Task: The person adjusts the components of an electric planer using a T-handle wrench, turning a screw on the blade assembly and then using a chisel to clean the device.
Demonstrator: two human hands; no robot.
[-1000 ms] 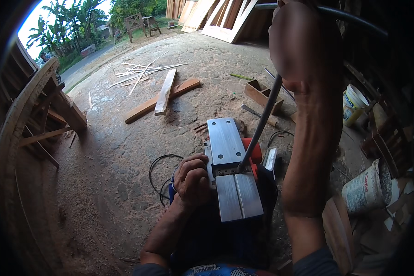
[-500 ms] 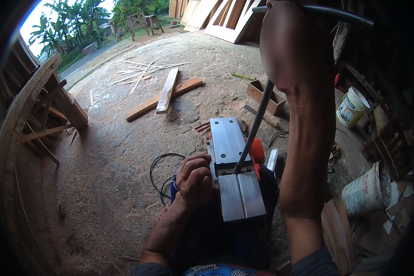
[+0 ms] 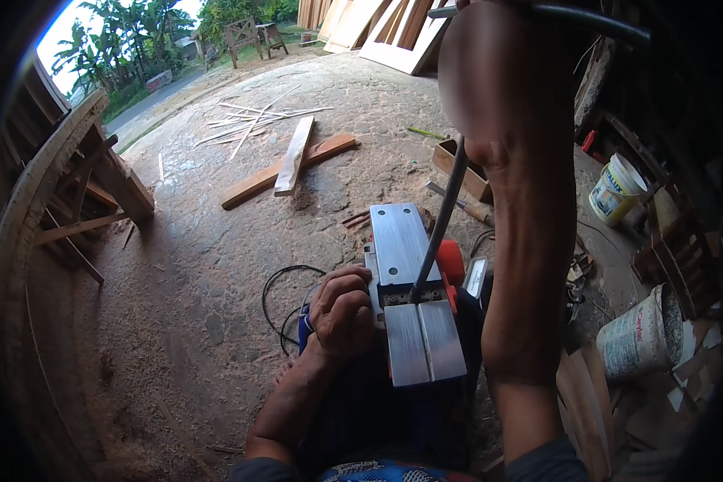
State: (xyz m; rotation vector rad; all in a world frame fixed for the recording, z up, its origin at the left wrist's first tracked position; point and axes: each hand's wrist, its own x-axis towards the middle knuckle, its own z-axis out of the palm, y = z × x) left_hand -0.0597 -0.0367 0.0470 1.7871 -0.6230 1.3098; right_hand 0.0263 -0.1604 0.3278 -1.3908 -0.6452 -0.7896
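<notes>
At the far left, a wooden stand (image 3: 128,193) is as it was, and toward the middle a brown board (image 3: 245,191) lies on the floor with a pale board (image 3: 296,153) across it, both likewise undisturbed. Beside the legs a black cord (image 3: 265,301) loops. The left hand (image 3: 341,309) has its fingers curled against the near-left edge of the planer (image 3: 406,341), which sits upside down above the lap with its metal plates facing up; that hold is unchanged over the last second. The change is in the long dark rod (image 3: 442,221): its foot, earlier closer to the right end of the slot between the plates, now stands near the slot's middle. That suggests the work has shifted along the slot, though I cannot tell whether the tip is seated on a fastener. The right hand (image 3: 478,72), blurred, has swung leftward with it and appears closed around the rod's top, where a crossbar shows on both sides; the separate fingers cannot be made out. Farther right, a yellow-and-white bucket (image 3: 616,193) and a larger white bucket (image 3: 631,341) remain on the floor.
</notes>
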